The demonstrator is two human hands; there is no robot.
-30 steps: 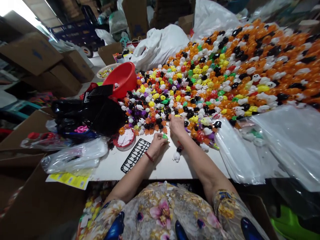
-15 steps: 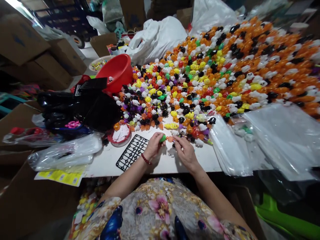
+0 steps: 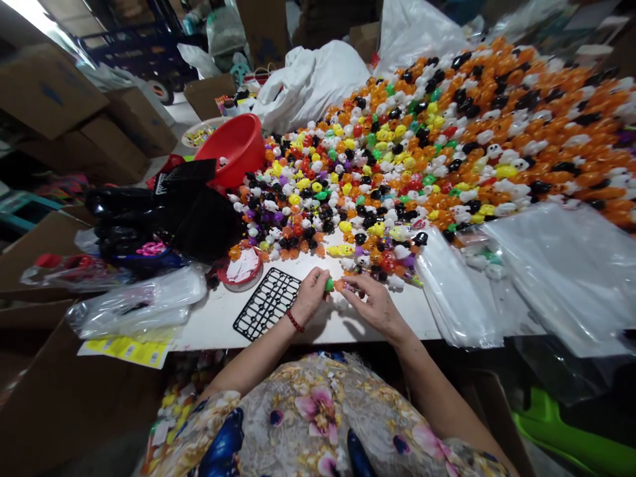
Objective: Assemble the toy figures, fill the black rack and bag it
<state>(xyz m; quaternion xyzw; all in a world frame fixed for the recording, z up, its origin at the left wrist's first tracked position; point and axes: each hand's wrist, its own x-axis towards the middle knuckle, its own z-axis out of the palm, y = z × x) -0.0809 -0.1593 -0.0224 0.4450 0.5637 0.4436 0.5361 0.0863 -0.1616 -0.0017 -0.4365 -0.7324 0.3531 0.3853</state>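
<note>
My left hand [image 3: 311, 298], with a dark red bead bracelet on the wrist, pinches a small green plastic piece [image 3: 329, 285]. Against its right end sits a small orange plastic piece [image 3: 340, 285], which my right hand [image 3: 373, 306] grips between thumb and fingers. The two pieces appear to touch; whether they are joined I cannot tell. Left of my hands a black plastic grid frame [image 3: 267, 303] lies flat on the white table [image 3: 318, 334]. Just beyond my fingers a yellow figure [image 3: 340, 250] lies at the near edge of a big heap of small coloured figures [image 3: 397, 159].
A red round basket [image 3: 242, 283] with white paper slips stands beside the frame. Behind it are black bags [image 3: 199, 212] and a tilted red basin [image 3: 243, 149]. Clear plastic bags [image 3: 460, 291] lie at the right, more bags [image 3: 142, 301] at the left. Cardboard boxes [image 3: 50, 93] stand beyond.
My right hand's fingers have shifted left along the orange piece and now cover more of it. The green and orange pieces are closer together. The view has turned slightly left.
</note>
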